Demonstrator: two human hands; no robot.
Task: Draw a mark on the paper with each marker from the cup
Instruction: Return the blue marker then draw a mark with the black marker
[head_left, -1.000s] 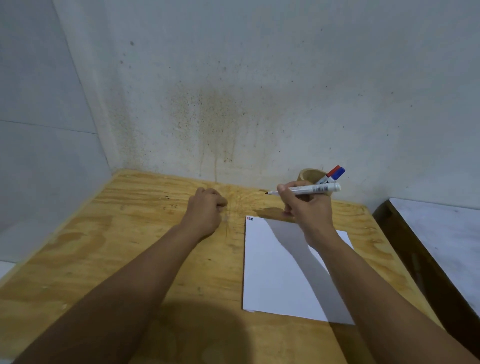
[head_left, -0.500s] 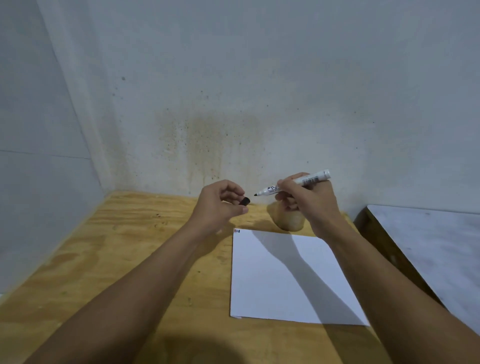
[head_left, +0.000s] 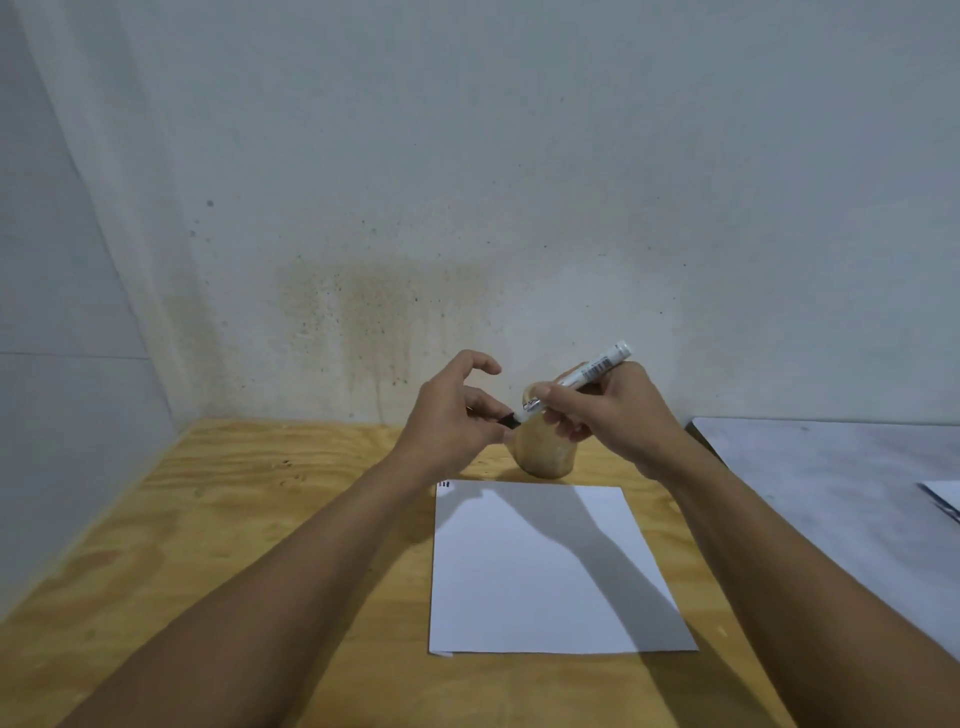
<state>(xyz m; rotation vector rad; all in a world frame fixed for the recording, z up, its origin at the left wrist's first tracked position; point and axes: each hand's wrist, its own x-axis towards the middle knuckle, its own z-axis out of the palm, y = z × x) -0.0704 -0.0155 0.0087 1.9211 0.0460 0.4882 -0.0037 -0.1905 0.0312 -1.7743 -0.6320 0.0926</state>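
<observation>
My right hand (head_left: 613, 415) grips a white marker (head_left: 592, 371) that slants up to the right, its tip end pointing left. My left hand (head_left: 452, 415) pinches the black cap (head_left: 509, 420) at that tip; the cap touches or sits on the tip. Both hands hover in front of a tan cup (head_left: 545, 452) at the back of the table, and they hide its top. A white paper sheet (head_left: 540, 571) lies in front of the cup, with a few small marks (head_left: 443, 485) at its far left corner.
The wooden table (head_left: 234, 519) ends at a stained grey wall behind the cup. A grey surface (head_left: 831, 478) adjoins the table on the right, and a sheet of paper (head_left: 943, 496) lies at its right edge.
My hands came together: the left hand brought the black cap to the marker tip. The view tilted up, so the cup and the paper sit lower in frame.
</observation>
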